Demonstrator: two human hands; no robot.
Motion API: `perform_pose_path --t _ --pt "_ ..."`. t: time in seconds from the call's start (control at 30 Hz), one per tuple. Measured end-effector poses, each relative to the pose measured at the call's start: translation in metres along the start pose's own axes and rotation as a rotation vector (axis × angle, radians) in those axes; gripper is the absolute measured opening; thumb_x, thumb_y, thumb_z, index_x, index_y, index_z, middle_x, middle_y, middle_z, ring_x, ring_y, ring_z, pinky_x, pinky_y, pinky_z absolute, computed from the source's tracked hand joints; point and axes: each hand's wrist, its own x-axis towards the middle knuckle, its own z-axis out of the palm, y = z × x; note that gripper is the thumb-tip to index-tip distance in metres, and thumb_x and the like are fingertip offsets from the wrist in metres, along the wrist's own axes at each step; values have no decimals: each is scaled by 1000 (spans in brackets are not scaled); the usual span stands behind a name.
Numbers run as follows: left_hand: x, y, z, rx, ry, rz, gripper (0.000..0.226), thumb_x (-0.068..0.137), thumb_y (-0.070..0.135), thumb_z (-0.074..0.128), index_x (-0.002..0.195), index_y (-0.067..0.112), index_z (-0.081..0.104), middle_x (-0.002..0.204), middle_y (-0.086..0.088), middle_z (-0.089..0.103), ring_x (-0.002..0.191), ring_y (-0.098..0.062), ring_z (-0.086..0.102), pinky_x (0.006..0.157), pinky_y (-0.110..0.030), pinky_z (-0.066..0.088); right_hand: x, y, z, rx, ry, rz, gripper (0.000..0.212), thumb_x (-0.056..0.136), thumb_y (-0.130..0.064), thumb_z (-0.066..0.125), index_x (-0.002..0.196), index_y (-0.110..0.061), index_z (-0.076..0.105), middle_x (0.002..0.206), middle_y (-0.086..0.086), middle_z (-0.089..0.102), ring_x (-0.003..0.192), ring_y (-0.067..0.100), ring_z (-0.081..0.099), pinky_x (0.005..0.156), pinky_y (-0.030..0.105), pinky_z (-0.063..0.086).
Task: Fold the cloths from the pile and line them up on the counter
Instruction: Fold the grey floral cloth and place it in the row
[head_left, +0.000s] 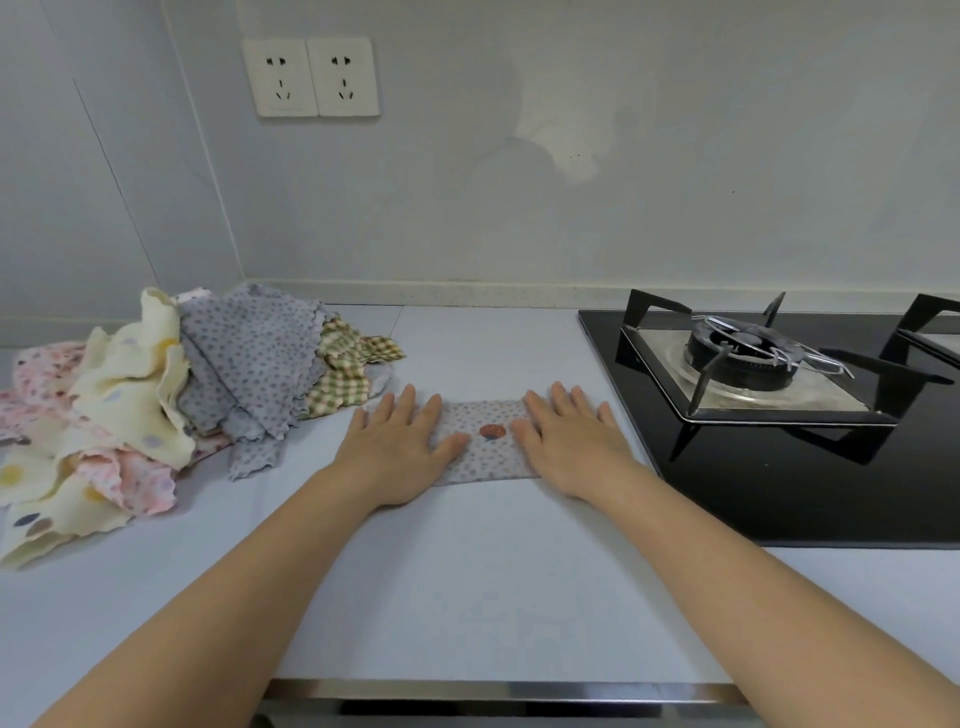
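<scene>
Left hand (402, 449) and right hand (569, 441), fingers straight, press flat on either end of the folded cloth (488, 441) (dotted grey, orange motif) at frame centre on the worktop (467, 571). Unfolded pile (171, 395) lies at left; gas hob (779, 384) at right.

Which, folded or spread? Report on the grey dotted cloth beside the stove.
Folded: grey dotted cloth lies as a narrow strip on the pale counter.

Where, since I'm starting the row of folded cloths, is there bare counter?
Bare counter lies behind the folded cloth, between pile and stove, and in front of it toward the near edge. The left side is crowded by the pile.
</scene>
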Motion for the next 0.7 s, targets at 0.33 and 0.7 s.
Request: perform_pose_path --t 0.33,0.7 --pt "-11 3 -32 64 382 -241 50 98 47 30 133 11 38 109 -9 64 99 -28 60 88 -37 38 -1 6 -10 62 378 -78 39 98 -21 33 134 -16 49 137 2 49 127 20 42 109 39 24" --pt "-23 7 -36 -727 162 417 14 75 14 79 78 12 66 72 6 63 62 2 52 56 -8 39 -2 10 -14 234 397 -229 43 94 -6 36 133 -15 51 138 2 51 131 19 41 115 41 20"
